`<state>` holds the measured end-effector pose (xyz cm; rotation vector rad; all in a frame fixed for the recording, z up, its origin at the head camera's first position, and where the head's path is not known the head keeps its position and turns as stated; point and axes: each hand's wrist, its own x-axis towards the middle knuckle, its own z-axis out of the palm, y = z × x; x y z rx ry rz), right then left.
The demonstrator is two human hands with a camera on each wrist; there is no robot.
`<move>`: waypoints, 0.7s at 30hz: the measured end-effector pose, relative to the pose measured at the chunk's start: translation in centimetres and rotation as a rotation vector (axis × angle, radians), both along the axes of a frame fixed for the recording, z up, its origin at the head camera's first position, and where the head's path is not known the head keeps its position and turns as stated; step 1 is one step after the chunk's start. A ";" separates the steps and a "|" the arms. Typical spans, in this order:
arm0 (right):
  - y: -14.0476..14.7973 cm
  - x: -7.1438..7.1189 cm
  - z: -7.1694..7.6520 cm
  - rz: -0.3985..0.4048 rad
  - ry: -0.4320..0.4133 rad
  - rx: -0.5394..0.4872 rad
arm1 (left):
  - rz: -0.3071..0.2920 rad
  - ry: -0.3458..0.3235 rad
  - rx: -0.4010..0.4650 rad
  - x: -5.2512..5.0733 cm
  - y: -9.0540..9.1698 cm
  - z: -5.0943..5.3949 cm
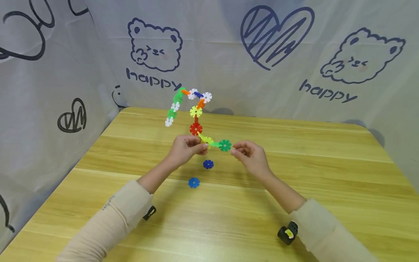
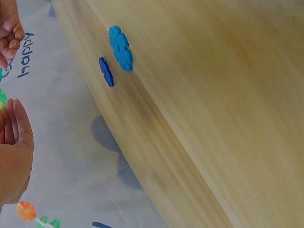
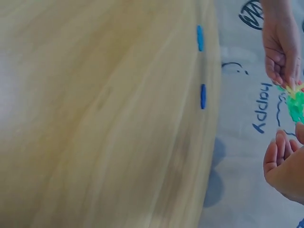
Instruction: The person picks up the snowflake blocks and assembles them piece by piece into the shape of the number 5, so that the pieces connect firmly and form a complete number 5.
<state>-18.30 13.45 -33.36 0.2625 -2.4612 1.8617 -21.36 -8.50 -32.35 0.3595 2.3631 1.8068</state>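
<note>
A chain of interlocking plastic snowflake discs is held up above the table, bending in an arch of white, green, orange, blue, yellow and red pieces. My left hand [image 1: 186, 150] pinches it by a yellow snowflake disc [image 1: 207, 141], just below a red snowflake disc [image 1: 196, 128]. At the chain's right end is a dark green snowflake disc [image 1: 224, 145]. My right hand [image 1: 252, 157] pinches a thin, pale piece at that disc's right edge, mostly hidden by the fingers. In the right wrist view, the green discs [image 3: 295, 105] appear between both hands.
On the wooden table [image 1: 327, 174] below the hands lie a dark blue snowflake disc [image 1: 208, 164] and, nearer, a lighter blue snowflake disc [image 1: 194, 182]. A printed pale cloth [image 1: 216, 54] hangs behind the table's far edge and along its left side.
</note>
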 end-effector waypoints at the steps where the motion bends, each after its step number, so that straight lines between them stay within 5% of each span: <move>1: 0.0 0.0 -0.1 -0.002 0.001 -0.007 | 0.000 -0.003 -0.003 0.0 -0.1 0.1; 10: -1.2 1.1 -1.5 0.016 -0.001 -0.014 | 0.003 -0.028 -0.022 -0.3 -1.1 0.0; 21: -4.3 2.3 -3.6 0.065 0.031 0.069 | -0.018 0.016 -0.037 -0.6 -2.1 -0.1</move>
